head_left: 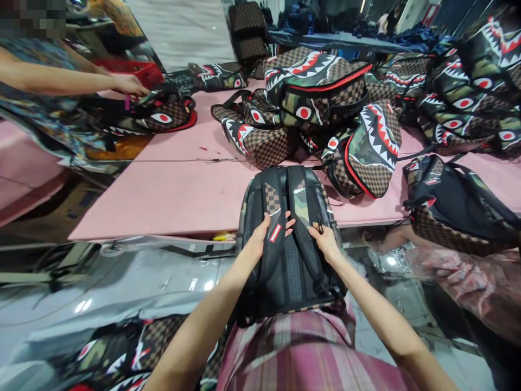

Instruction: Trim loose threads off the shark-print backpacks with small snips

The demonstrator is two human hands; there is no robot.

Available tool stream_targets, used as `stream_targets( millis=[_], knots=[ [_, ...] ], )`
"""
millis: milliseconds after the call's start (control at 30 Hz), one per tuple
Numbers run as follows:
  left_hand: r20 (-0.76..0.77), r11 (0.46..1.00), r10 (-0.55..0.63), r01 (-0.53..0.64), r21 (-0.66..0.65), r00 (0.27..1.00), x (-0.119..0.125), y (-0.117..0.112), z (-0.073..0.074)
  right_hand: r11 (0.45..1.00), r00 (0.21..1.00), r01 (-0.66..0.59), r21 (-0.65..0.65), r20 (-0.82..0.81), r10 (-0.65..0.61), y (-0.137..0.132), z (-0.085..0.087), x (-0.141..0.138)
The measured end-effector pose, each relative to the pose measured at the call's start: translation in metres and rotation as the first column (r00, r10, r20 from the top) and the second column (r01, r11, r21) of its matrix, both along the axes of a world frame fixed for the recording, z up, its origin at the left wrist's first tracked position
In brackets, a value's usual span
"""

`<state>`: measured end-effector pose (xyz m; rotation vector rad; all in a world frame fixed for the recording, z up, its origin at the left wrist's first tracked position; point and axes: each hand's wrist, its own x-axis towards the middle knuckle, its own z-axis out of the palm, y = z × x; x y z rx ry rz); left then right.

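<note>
A black backpack (291, 255) lies back-side up across my lap and the edge of the pink table (175, 195), its padded shoulder straps facing me. My left hand (264, 233) grips the left strap near a small red label, fingers wrapped round it. My right hand (323, 239) pinches the right strap beside a black buckle. The backpack's checkered and camouflage panels show at its top.
A heap of shark-mouth backpacks (325, 108) covers the table's far side, with more at the right (468, 98) and one at the near right (451, 201). At the far left another person's hand (130, 84) works on a backpack (158, 111). More bags lie by my knees (130, 347).
</note>
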<state>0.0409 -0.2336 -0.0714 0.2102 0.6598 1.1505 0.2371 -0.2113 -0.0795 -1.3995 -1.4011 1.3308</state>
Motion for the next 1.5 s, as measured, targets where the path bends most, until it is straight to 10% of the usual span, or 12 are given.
stream_targets(
  millis=[133,267,367,533,733,933,1100,1233,1333,1400,1500],
  knots=[
    [-0.023,1.0,0.001,-0.001,-0.004,1.0,0.0,0.001,-0.006,0.886,0.949,-0.081,0.457,0.308,-0.073,-0.008,0.019,-0.024],
    [-0.143,0.982,-0.006,-0.021,-0.188,0.99,-0.002,0.002,-0.008,0.841,0.836,-0.39,0.376,0.526,0.153,-0.005,0.025,-0.069],
    [-0.181,0.981,0.003,-0.038,-0.188,0.983,-0.004,0.001,-0.008,0.899,0.897,-0.246,0.363,0.436,0.069,0.015,0.023,-0.072],
    [-0.082,1.0,0.004,-0.005,-0.017,0.997,-0.002,-0.002,-0.003,0.87,0.906,0.295,0.396,0.174,-0.386,0.047,0.029,0.032],
    [-0.111,1.0,0.001,-0.001,-0.004,0.994,0.0,0.001,-0.007,0.892,0.763,0.229,0.389,0.497,-0.413,0.018,0.015,0.125],
    [-0.164,0.999,0.028,-0.034,-0.037,0.986,0.005,0.0,-0.003,0.945,0.949,-0.057,0.323,0.31,-0.048,0.004,0.013,0.042],
    [-0.197,0.982,0.007,-0.045,-0.186,0.98,0.007,0.003,-0.004,0.818,0.829,-0.455,0.353,0.503,0.244,0.007,0.022,-0.047],
    [-0.395,0.979,-0.014,-0.068,-0.192,0.918,0.005,0.001,-0.005,0.885,0.863,-0.314,0.345,0.493,0.114,0.026,0.019,-0.047],
    [-0.743,0.975,0.163,-0.221,0.02,0.649,0.005,-0.008,0.001,0.93,0.943,0.052,0.363,0.29,-0.165,0.042,0.019,0.004],
    [-0.904,0.912,0.377,-0.249,0.325,0.203,0.009,-0.015,0.007,0.949,0.939,0.13,0.286,0.27,-0.211,0.043,0.02,0.041],
    [-0.765,0.82,0.572,0.227,0.526,-0.295,0.022,-0.021,0.016,0.994,0.951,-0.055,0.094,0.308,0.023,0.027,0.016,0.065]
  ],
)
